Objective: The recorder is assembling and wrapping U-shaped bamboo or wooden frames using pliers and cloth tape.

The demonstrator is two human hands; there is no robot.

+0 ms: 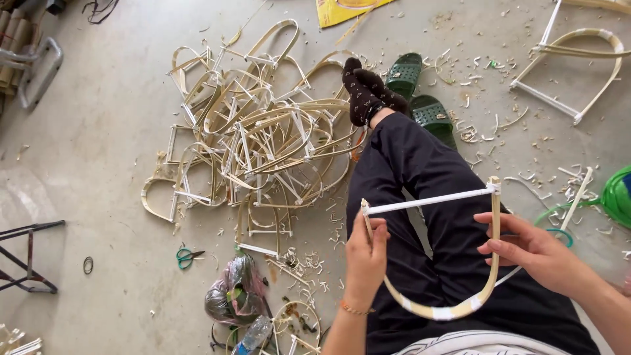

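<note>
Left hand [365, 255] curled in a fist, thumb up; right hand [530, 252] fingers extended leftward, both forearms raised.

One head-worn view looks steeply down, close over the lap and floor [98, 131].

Your frame [434, 263] sits over your lap, left hand [365, 256] on its left arm, right hand [529, 253] on its right arm. Pile of frames [259, 141] lies on the floor [98, 131] left of your legs. Sandals [420, 98] just right of your feet. Scissors [186, 256] and bag [236, 296] left of your left hand. Another frame [572, 72] far right, ahead.
</note>
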